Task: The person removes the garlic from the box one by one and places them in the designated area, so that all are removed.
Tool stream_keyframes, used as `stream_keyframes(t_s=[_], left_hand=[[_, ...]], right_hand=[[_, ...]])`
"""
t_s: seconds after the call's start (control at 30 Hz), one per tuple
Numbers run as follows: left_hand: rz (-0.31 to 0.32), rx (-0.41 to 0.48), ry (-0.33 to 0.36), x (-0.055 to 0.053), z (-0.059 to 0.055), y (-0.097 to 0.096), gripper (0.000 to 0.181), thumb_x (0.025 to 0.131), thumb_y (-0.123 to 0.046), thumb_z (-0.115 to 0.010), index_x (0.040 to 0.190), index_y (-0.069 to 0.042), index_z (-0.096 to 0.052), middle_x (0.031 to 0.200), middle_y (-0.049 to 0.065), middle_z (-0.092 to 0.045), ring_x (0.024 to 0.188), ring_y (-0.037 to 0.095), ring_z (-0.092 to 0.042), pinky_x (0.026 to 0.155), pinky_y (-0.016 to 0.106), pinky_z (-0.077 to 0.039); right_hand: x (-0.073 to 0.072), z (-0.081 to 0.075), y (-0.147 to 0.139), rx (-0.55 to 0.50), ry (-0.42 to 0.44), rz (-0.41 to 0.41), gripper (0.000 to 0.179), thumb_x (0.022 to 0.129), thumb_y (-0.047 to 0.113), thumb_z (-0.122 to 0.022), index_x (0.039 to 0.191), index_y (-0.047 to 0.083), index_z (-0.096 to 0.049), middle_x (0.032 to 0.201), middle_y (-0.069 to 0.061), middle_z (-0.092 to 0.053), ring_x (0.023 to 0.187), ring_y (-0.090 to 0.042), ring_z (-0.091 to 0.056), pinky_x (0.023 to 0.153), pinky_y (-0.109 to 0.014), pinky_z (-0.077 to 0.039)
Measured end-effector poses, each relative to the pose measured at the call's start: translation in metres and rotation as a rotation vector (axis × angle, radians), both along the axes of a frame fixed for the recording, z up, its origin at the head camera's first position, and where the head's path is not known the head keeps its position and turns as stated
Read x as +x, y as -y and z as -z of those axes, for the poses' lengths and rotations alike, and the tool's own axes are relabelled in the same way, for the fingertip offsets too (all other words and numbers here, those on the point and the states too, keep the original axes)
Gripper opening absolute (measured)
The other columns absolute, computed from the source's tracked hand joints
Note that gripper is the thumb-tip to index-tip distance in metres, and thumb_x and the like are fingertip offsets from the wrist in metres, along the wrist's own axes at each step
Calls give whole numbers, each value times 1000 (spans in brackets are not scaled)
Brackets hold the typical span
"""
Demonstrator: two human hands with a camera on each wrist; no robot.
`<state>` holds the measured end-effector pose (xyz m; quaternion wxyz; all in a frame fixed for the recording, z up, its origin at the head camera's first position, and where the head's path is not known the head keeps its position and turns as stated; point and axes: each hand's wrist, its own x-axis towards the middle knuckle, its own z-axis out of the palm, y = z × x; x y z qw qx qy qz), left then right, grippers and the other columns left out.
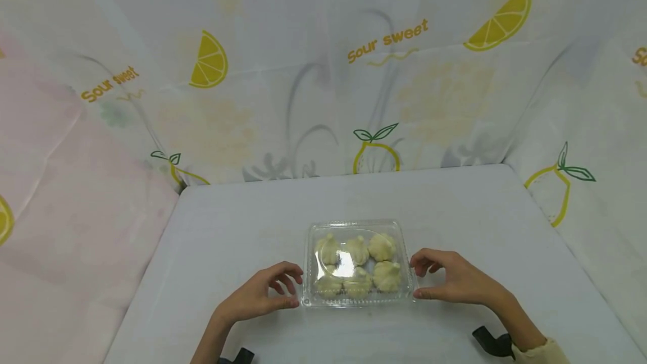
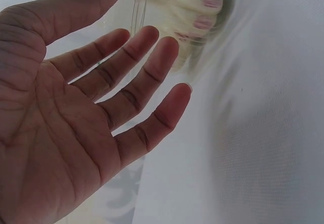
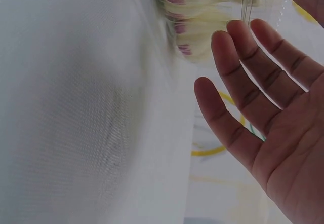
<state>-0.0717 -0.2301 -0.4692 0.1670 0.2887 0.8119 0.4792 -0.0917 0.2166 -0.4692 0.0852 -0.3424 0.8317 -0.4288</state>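
Observation:
A clear plastic clamshell box (image 1: 360, 303) with a closed lid lies on the white table, and several pale garlic bulbs (image 1: 386, 276) sit in it in two rows. At its left side is my left hand (image 1: 260, 292), fingers loosely bent and thumb apart. My right hand (image 1: 455, 280) stands at the opposite side in much the same pose, fingertips by the box's edge. Whether the fingertips touch the plastic I cannot tell. In the left wrist view, garlic (image 2: 195, 11) with purplish patches shows through the box wall beyond the fingers. The right wrist view shows similar garlic (image 3: 195, 19).
The white tabletop (image 1: 227, 223) spreads around the box on all sides. Behind and beside it hangs a white cloth (image 1: 283, 100) printed with lemons and lettering. Black wrist mounts (image 1: 491, 342) show at both forearms.

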Motion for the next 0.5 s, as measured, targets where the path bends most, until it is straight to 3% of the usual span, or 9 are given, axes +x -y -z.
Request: stream_keyframes(t_s=[0.5], left_hand=[[-19, 15, 76, 0, 2, -2, 47, 87, -26, -78, 125, -12, -53, 115, 8, -61, 93, 24, -65, 78, 34, -55]], right_hand=[[0, 0, 3, 37, 46, 8, 45, 82, 39, -81, 115, 15, -60, 99, 13, -61, 88, -9, -61, 77, -36, -53]])
